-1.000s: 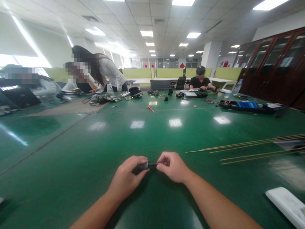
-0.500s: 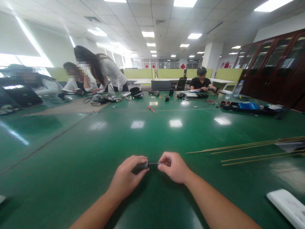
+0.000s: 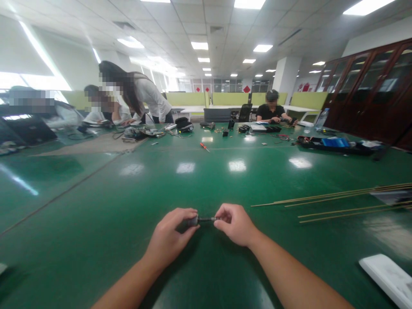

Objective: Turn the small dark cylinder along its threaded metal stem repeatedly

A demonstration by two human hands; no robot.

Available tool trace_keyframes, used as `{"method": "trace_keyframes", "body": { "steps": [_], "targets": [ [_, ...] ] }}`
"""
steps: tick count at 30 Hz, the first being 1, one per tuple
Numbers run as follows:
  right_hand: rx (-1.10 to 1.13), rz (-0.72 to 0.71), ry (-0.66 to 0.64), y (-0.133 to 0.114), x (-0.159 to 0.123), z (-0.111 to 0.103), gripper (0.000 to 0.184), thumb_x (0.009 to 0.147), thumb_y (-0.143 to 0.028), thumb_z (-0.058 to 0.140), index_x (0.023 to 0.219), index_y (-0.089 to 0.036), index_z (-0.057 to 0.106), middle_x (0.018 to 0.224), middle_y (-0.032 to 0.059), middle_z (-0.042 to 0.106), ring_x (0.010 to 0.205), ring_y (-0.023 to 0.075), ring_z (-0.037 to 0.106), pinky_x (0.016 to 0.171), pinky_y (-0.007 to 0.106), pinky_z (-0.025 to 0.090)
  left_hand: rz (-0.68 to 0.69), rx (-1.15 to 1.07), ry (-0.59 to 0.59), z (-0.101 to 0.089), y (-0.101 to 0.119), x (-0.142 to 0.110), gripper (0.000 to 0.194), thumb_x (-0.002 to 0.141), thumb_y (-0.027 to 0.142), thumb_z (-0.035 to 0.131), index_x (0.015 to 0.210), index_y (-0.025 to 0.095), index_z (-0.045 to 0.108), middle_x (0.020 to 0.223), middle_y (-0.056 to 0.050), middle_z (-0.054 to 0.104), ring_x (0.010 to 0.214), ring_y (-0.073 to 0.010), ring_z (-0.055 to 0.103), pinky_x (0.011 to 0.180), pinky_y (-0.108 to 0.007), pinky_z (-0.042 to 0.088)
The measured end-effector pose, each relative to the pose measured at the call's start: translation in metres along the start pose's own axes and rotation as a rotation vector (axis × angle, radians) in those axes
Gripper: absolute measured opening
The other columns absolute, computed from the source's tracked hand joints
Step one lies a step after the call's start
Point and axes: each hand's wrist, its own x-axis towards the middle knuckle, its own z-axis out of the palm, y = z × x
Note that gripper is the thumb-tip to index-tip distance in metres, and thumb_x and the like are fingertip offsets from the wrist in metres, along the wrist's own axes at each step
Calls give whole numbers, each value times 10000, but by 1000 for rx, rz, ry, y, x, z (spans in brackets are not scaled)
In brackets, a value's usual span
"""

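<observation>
My left hand (image 3: 169, 235) clamps the short grey-black cylinder (image 3: 193, 220); my right hand (image 3: 238, 225) pinches the thin dark rod (image 3: 206, 219) at three o'clock. Straight, gentle alignment suits it.

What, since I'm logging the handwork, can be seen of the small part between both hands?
The small part has a grey, roughly cylindrical body and a thin dark shaft, perhaps metal. It is roughly level over the green table. The left hand holds the body; the right hand pinches and hides the shaft's far end.
</observation>
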Motion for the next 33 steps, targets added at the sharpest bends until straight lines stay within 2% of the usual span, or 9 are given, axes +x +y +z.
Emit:
{"method": "trace_keyframes", "body": {
  "steps": [27,30,33],
  "targets": [
    [27,-8,30,0,0,0,51,719,-169,671,756,-161,637,627,-13,599,557,119,524,532,221,406,-50,-14,19,-3,-1,0,157,844,274,699,992,229,671,1026,-46,738,946,-208,710,870,-345,574],
    [124,9,57,4,3,1,95,720,-209,681,785,-161,631,648,-10,609,560,123,550,540,229,428,-84,62,79,-6,-2,3,202,830,346,722,988,226,684,1001,-56,727,943,-224,694,865,-356,567],
    [262,39,106,7,8,1,156,761,-296,672,805,-158,614,658,-5,618,544,122,568,544,234,446,-197,124,177,-8,-7,4,367,824,422,717,1130,225,670,1009,-63,727,918,-234,693,857,-367,572]
  ]
}}
